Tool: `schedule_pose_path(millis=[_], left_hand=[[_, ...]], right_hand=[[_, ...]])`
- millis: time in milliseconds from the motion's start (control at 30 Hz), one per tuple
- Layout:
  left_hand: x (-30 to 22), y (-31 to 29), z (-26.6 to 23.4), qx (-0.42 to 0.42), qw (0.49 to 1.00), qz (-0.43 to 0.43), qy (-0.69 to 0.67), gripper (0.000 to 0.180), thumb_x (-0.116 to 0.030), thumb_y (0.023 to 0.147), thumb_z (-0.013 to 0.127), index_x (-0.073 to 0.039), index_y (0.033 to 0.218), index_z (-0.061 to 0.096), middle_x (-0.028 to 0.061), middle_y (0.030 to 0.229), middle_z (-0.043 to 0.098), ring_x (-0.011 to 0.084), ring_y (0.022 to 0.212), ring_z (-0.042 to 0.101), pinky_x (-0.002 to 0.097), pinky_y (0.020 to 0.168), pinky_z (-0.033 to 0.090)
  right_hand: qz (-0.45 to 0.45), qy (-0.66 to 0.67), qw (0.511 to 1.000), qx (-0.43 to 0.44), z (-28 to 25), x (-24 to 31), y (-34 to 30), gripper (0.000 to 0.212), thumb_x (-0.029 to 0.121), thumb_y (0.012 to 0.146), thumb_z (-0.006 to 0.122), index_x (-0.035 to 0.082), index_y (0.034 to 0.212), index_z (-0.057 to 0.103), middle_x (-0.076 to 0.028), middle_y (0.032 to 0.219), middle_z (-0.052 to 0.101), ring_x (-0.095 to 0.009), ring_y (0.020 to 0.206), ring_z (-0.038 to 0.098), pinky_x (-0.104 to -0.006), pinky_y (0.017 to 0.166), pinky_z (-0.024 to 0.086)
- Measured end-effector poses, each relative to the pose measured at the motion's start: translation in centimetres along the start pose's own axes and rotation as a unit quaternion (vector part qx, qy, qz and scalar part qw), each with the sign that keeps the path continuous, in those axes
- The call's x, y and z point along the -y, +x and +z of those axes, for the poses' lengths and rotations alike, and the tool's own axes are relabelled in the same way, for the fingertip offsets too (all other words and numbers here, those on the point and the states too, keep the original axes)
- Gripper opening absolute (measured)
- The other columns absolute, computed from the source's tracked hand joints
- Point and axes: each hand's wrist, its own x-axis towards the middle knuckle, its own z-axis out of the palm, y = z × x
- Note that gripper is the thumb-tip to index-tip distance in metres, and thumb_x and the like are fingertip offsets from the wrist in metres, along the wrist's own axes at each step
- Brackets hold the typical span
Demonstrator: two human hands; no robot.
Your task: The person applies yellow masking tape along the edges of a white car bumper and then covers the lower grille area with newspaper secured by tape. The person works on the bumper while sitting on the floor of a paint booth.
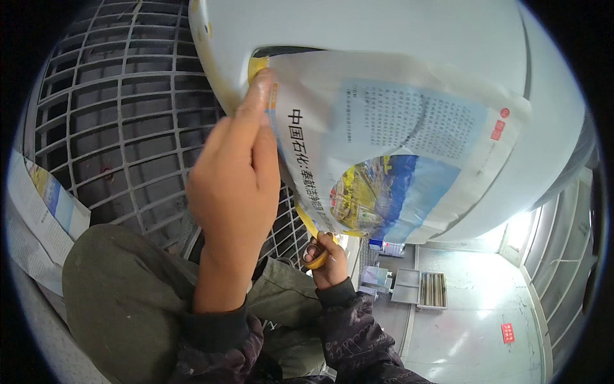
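Note:
A newspaper sheet [307,89], printed with text and a round colour picture, lies over a curved white panel [416,32] that looks like a vehicle body part. Yellow masking tape [257,66] runs along the sheet's left edge. With its index finger stretched out, my left hand [236,160] presses on the tape at the upper left corner, beside a dark opening; its other fingers are partly hidden. Lower down, my right hand [331,262] curls around a yellow masking tape roll [318,258], and a strip reaches from there up to the sheet's lower edge.
Metal floor grating [128,128] spreads out at the left. More printed paper [51,217] lies beside my bent knee [121,288]. Grey trays [409,288] and a blue-and-white container [387,247] stand behind my right hand. A red sign [507,333] marks the pale surface at lower right.

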Motion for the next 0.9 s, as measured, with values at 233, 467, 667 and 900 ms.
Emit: schedule_pose_path(millis=[233, 467, 667, 900], left_hand=[[-0.5, 0.4, 1.6, -0.061, 0.981, -0.052, -0.174, 0.039, -0.002, 0.096, 0.061, -0.007, 0.135, 0.067, 0.018, 0.104, 0.076, 0.0205, 0.079, 0.074, 0.0302, 0.071, 0.056], [-1.0, -0.1, 0.9, -0.011, 0.998, -0.032, -0.048, 0.04, -0.003, 0.094, 0.058, -0.006, 0.133, 0.067, 0.0192, 0.102, 0.076, 0.0282, 0.078, 0.076, 0.0342, 0.07, 0.059], [-0.9, 0.0, 0.6, -0.004, 0.999, -0.033, -0.023, 0.042, -0.007, 0.103, 0.051, -0.014, 0.143, 0.062, 0.0041, 0.077, 0.066, 0.002, 0.062, 0.05, 0.0231, 0.057, 0.042], [-0.8, 0.6, 1.6, -0.056, 0.989, -0.041, -0.129, 0.04, -0.007, 0.104, 0.055, -0.013, 0.142, 0.063, 0.0021, 0.084, 0.071, 0.0013, 0.064, 0.051, 0.0209, 0.058, 0.043]], right_hand=[[0.021, -0.011, 1.0, 0.004, 0.5, 0.6, 0.0, 0.015, 0.019, 0.099, 0.064, 0.005, 0.099, 0.057, -0.005, 0.085, 0.058, -0.016, 0.067, 0.058, -0.0322, 0.059, 0.051], [0.019, 0.003, 1.0, 0.0, 0.3, 0.1, 0.6, 0.015, 0.018, 0.099, 0.064, 0.006, 0.099, 0.057, -0.005, 0.085, 0.058, -0.016, 0.067, 0.057, -0.0335, 0.058, 0.05], [0.027, 0.001, 0.999, 0.017, -0.1, -0.1, 1.0, 0.013, 0.018, 0.099, 0.064, 0.007, 0.099, 0.056, -0.005, 0.085, 0.059, -0.017, 0.066, 0.057, -0.0336, 0.058, 0.05], [0.004, 0.013, 1.0, 0.004, 0.2, -0.1, 0.9, 0.017, 0.02, 0.097, 0.067, 0.003, 0.096, 0.061, -0.004, 0.079, 0.061, -0.015, 0.062, 0.061, -0.0305, 0.054, 0.054]])
